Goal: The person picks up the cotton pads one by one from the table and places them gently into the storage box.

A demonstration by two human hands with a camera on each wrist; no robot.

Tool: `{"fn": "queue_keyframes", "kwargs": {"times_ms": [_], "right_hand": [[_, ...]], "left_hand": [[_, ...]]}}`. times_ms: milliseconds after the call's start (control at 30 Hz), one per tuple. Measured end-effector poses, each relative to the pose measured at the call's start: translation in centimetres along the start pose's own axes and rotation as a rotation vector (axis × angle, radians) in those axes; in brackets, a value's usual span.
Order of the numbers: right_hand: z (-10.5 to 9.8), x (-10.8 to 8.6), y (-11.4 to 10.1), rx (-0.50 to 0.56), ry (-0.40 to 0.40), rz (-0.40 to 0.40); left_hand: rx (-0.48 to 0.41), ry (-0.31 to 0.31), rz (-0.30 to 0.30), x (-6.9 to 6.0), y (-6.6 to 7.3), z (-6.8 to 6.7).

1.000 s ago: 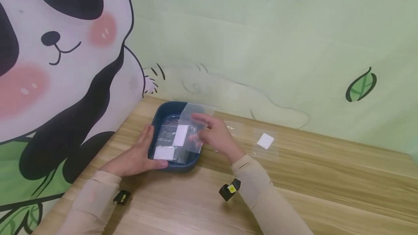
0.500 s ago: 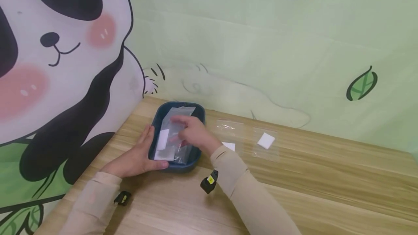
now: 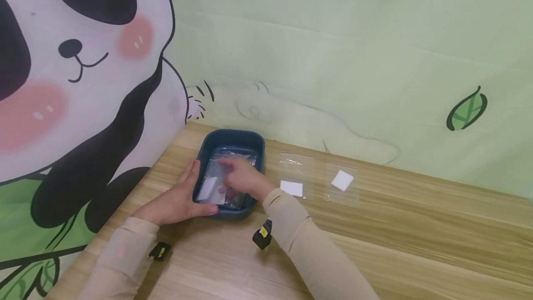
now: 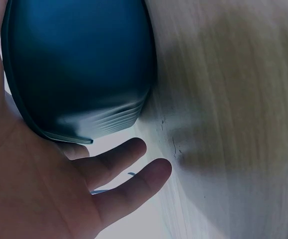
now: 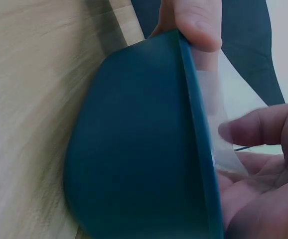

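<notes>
Across the top of my head view spreads a pale green backdrop [image 3: 312,36], its left side filled by a printed panda [image 3: 120,59]; the wood-grain bench [image 3: 416,226] runs below to the lower edge. Beige sleeves come up from the bottom, the left sleeve [image 3: 116,256] at lower left and the right sleeve [image 3: 329,263] right of centre. Between them, just below the middle of the frame, I have the dark blue tub [image 3: 230,215] sitting upright on the bench. The left hand [image 3: 176,203] braces its near left corner, fingers straight along the side and thumb laid over the near rim. The right hand [image 3: 243,180] is over the inside of the tub with thumb and fingers parted; I cannot tell whether a tip touches the bagging. Under it, inside the tub, lie overlapping clear bags [image 3: 214,172], with white pieces [image 3: 208,189] showing at their lower left. Right of the tub, two more bags lie flat and apart on the bench: a nearer bag [image 3: 296,170] with a white card [image 3: 291,188] at its bottom, and a farther bag [image 3: 342,199] with a tilted white square [image 3: 342,180].
</notes>
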State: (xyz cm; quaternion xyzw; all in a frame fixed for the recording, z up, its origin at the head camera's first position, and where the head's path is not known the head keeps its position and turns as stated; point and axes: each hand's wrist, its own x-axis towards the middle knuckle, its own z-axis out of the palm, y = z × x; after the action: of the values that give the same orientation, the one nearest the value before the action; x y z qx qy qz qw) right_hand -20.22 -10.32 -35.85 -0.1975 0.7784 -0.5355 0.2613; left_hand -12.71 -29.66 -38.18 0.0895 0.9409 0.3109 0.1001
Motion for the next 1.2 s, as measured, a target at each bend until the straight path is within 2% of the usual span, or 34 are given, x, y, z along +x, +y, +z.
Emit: {"fn": "queue_keyframes", "kwargs": {"times_ms": [200,433,500,700,833,1200], "right_hand": [[0.1,-0.1,-0.1,-0.058,0.029,0.012],[0.1,-0.2,0.2,-0.045,0.083,0.030],[0.0,-0.3,0.2,-0.110,0.114,0.025],[0.2,-0.7,-0.5,-0.394,0.224,0.018],[0.6,-1.0,-0.8,-0.447,0.232,0.034],[0.6,-1.7,-1.6,-0.608,0.188,0.035]], "left_hand": [[-0.007,0.002,0.002,0.0,0.2,0.0],[-0.013,0.001,0.014,-0.2,0.3,0.0],[-0.013,-0.002,0.013,-0.2,0.3,0.0],[-0.012,-0.008,0.012,-0.2,0.2,0.1],[-0.011,-0.005,0.014,-0.2,0.1,0.1],[-0.004,-0.004,0.021,-0.2,0.1,-0.1]]}}
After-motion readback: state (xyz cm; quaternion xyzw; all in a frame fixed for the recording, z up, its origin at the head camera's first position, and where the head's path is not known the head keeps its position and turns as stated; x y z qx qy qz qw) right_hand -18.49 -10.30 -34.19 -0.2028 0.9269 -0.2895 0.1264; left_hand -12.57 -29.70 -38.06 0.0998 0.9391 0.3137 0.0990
